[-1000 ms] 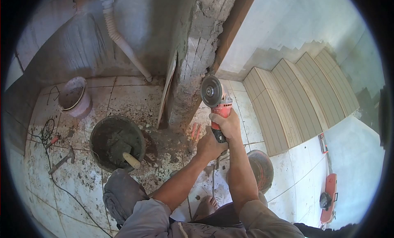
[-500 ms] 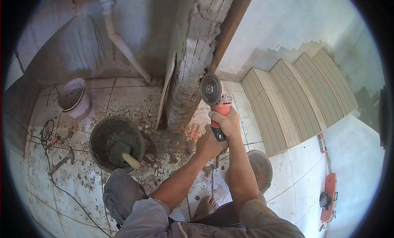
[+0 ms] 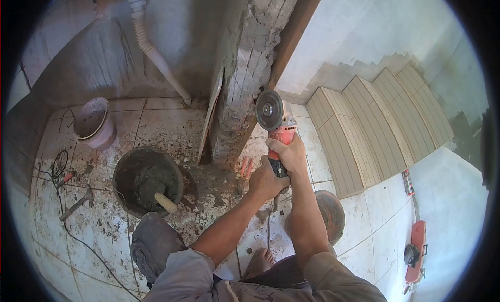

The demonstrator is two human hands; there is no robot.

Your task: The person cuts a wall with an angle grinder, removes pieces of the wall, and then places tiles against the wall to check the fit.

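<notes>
Both my hands are wrapped round a red and black angle grinder, held up in front of me with its disc at the far end. My left hand grips the black rear part of the body. Further forward, my right hand closes round the red section just behind the head. The disc overlaps the edge of the rough mortared column in this view. A cord hangs down from the grinder's rear end toward the floor beside my bare foot.
On the left stand a dark mortar tub holding a trowel and a pale bucket. A hammer lies on the dirty tiles. Another bucket is by my right arm. Tiled steps rise at right, near a red case.
The grinder and both hands have shifted very slightly to the right. My grip is the same, and the surroundings have not moved.
</notes>
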